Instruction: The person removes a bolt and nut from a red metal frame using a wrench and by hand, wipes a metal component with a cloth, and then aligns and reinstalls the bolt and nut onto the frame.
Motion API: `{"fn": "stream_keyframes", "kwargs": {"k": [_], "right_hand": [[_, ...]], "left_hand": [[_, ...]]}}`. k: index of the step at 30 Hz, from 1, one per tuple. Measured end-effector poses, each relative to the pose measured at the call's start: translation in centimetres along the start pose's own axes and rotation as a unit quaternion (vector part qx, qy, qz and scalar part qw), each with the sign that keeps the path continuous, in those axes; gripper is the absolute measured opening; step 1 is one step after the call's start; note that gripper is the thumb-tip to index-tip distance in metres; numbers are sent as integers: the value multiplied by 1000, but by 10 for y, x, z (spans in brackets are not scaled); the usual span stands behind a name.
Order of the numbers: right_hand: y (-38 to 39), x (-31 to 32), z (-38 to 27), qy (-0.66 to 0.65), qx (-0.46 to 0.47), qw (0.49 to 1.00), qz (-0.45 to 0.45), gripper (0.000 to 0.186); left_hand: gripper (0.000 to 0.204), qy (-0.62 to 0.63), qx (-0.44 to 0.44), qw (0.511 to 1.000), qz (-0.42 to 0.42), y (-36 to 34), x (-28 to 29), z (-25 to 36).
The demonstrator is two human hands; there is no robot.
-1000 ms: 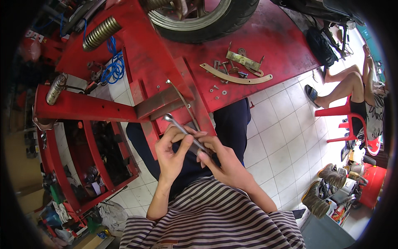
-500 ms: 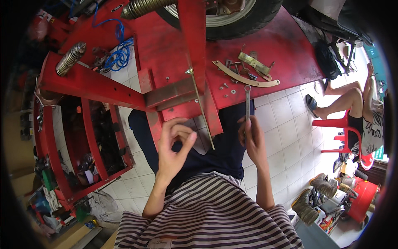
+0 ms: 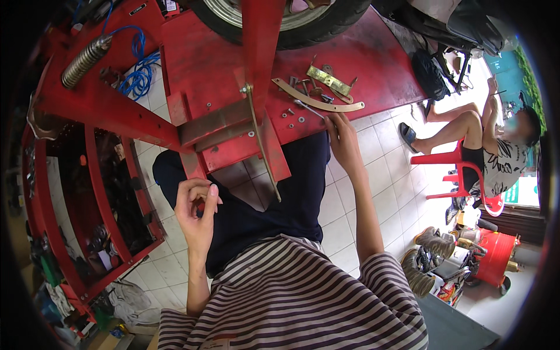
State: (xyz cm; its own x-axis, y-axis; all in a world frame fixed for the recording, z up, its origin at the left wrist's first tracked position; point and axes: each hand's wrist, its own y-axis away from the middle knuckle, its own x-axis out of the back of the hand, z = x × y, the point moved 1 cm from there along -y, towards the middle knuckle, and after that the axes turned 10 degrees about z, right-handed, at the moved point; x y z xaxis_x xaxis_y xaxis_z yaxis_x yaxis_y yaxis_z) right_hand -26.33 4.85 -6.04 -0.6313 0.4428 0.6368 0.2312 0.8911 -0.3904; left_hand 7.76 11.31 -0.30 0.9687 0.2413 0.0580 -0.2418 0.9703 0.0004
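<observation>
My right hand is closed round a combination wrench at the table's near edge. The wrench's ring end reaches over the red metal table, close to the near side of a curved tan strip. Beyond the strip lie a yellowish metal bracket and several bolts; a few nuts and washers sit nearer. Above my lap, left of the upright metal plate, my left hand has its fingers curled in against the thumb. Whatever it holds, if anything, is hidden.
A red post rises before a tyre on the table. A red arm with a threaded rod extends left, near a coiled blue hose. A person sits on a red chair at right; shoes and a red tank stand below.
My right hand has moved forward to the table edge, swinging the wrench from upright in view to slanting over the table. My left hand's fingers have curled tighter. The whole view has shifted.
</observation>
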Motion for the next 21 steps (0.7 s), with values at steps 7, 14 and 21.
{"fn": "stream_keyframes", "kwargs": {"k": [7, 14, 21], "right_hand": [[-24, -16, 23, 142, 100, 985, 25, 15], [-18, -20, 23, 125, 89, 986, 60, 14], [-22, -38, -13, 83, 129, 988, 26, 20]], "left_hand": [[12, -2, -5, 1000, -2, 0, 3, 1], [13, -2, -20, 1000, 8, -3, 9, -1], [16, 21, 1, 1000, 21, -2, 13, -3]]}}
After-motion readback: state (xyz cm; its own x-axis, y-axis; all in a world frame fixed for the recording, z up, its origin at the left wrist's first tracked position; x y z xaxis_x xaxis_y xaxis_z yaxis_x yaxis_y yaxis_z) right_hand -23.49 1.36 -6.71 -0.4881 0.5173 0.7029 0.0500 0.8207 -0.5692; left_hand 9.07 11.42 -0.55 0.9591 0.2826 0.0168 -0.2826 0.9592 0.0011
